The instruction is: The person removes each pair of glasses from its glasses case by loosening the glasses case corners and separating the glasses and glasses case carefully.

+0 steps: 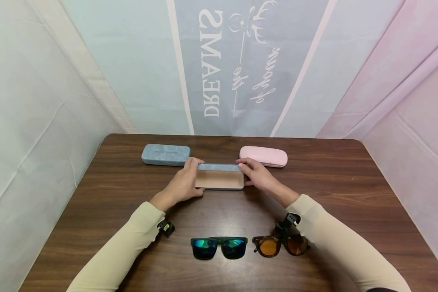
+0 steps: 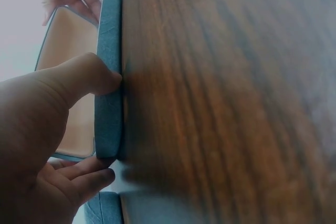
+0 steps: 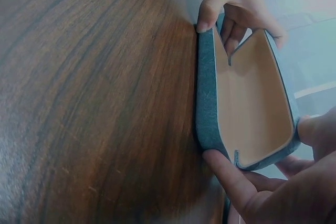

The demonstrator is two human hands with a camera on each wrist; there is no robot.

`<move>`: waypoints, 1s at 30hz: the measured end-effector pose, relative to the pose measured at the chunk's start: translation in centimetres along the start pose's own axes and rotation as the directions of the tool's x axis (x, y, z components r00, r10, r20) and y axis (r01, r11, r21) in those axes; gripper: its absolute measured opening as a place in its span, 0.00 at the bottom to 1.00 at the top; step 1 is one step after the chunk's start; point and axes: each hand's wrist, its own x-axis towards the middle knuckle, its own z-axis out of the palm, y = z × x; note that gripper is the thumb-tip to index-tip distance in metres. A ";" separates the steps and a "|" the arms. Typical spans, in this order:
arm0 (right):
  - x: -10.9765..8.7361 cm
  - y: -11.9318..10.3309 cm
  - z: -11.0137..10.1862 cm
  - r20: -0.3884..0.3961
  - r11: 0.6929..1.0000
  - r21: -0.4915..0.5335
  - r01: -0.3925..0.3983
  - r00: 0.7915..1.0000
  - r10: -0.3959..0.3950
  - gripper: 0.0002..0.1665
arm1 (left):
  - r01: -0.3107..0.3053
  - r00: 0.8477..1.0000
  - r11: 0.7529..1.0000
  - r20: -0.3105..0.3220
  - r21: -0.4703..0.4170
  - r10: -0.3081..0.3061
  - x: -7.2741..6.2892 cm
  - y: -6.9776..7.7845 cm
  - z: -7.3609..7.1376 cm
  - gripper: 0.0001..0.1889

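Observation:
In the head view, a blue glasses case [image 1: 220,179] with a tan lining lies opened on the table between both hands. My left hand [image 1: 182,183] grips its left end; in the left wrist view the thumb [image 2: 100,80] presses the front wall and other fingers curl at the end. At the opposite end my right hand [image 1: 260,177] holds the case, its thumb [image 3: 310,129] on the raised lid's edge and a finger [image 3: 231,177] at the base corner in the right wrist view. No glasses show inside the case.
Behind the hands lie a closed blue glasses case [image 1: 166,155] at left and a closed pink one [image 1: 264,156] at right. Nearer are dark sunglasses with blue-green lenses [image 1: 219,248] and tortoiseshell sunglasses with amber lenses [image 1: 269,246], partly under the right forearm. A printed cloth [image 1: 149,81] hangs behind the table.

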 end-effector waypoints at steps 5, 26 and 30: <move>-0.1 -0.1 -0.3 0.025 1.000 -0.007 -0.010 1.000 0.010 0.26 | -0.005 1.000 1.000 0.000 0.007 0.005 0.0 0.1 0.0 0.42; -0.3 -0.3 -0.4 0.067 1.000 -0.011 -0.015 0.998 0.016 0.26 | -0.031 0.999 1.000 0.011 0.001 0.031 -0.1 -0.1 0.0 0.41; -0.4 -0.2 -0.4 0.071 0.999 -0.033 0.006 0.997 -0.004 0.25 | -0.027 0.999 1.000 0.031 -0.011 0.027 -0.2 0.1 -0.2 0.39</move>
